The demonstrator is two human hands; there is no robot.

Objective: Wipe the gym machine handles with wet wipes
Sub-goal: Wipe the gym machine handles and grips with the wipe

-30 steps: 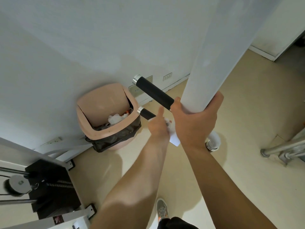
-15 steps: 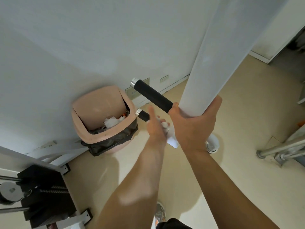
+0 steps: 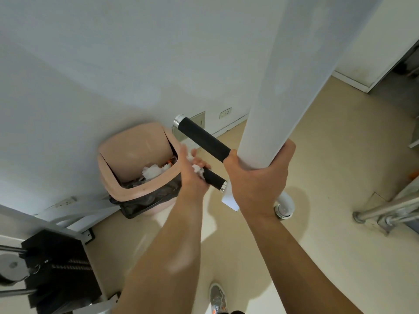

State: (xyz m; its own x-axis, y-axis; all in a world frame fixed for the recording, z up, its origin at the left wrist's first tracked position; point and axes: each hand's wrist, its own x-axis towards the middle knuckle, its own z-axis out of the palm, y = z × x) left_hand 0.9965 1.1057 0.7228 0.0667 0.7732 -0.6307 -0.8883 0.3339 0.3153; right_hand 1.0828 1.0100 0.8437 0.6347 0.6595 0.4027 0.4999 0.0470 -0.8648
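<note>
Two black foam handles stick out to the left of a thick white machine column (image 3: 281,105). The upper handle (image 3: 203,139) is bare, with a silver cap at its far end. My left hand (image 3: 192,171) is wrapped around the far end of the lower handle (image 3: 214,181), pressing a crumpled white wet wipe (image 3: 197,169) against it; the handle's near part and a silver ring show. My right hand (image 3: 258,177) grips the bottom of the white column.
A pink bin (image 3: 127,159) with a black liner and used wipes stands against the wall just left of the handles. A black weight stack (image 3: 52,268) sits at lower left. Metal frame feet (image 3: 381,214) are at right. My shoe (image 3: 216,298) shows below.
My left hand has slid with the wipe along the lower handle, from near the column out to its far end, uncovering the near part. My right hand stays on the column.
</note>
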